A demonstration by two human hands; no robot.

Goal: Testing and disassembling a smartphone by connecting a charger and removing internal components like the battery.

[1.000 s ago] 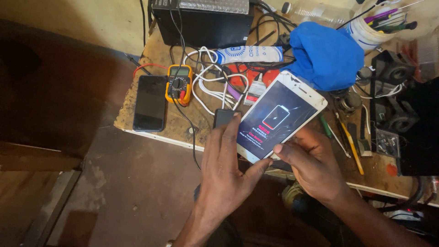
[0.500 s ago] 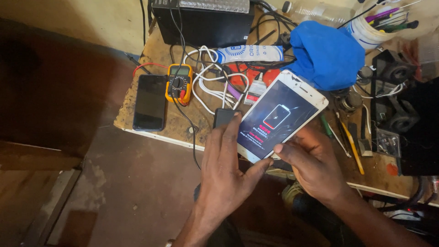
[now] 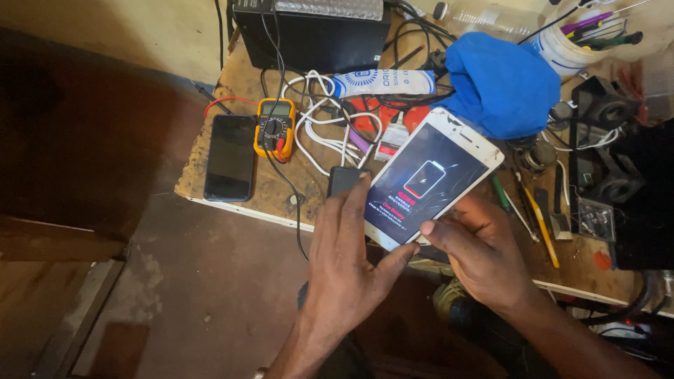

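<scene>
Very little has changed over the last second: the white phone (image 3: 430,178) is held above the front edge of the desk (image 3: 232,200) at the same tilt as before, and its cracked screen still shows the empty-battery symbol with a red mark below it. The phone is supported from below and at its near corner by the right hand (image 3: 481,256), whose fingers (image 3: 449,235) are closed on the lower edge, the thumb lying on the glass. The left hand (image 3: 347,263) is laid against the left side of the phone, its fingers spread apart and straight, its thumb reaching under the bottom edge; it has only crept slightly upward along the side. A small dark block (image 3: 344,180) is seen just beyond the left fingertips, and whether it is touched cannot be told. Since the picture on the screen is the same, it is judged that the phone is being checked for charge and that nothing new has been obtained yet. On the desk behind, a yellow multimeter (image 3: 274,128), a black phone (image 3: 230,157) lying face up, a tangle of white cables (image 3: 326,137) and a blue cloth (image 3: 502,84) are left as they were.
</scene>
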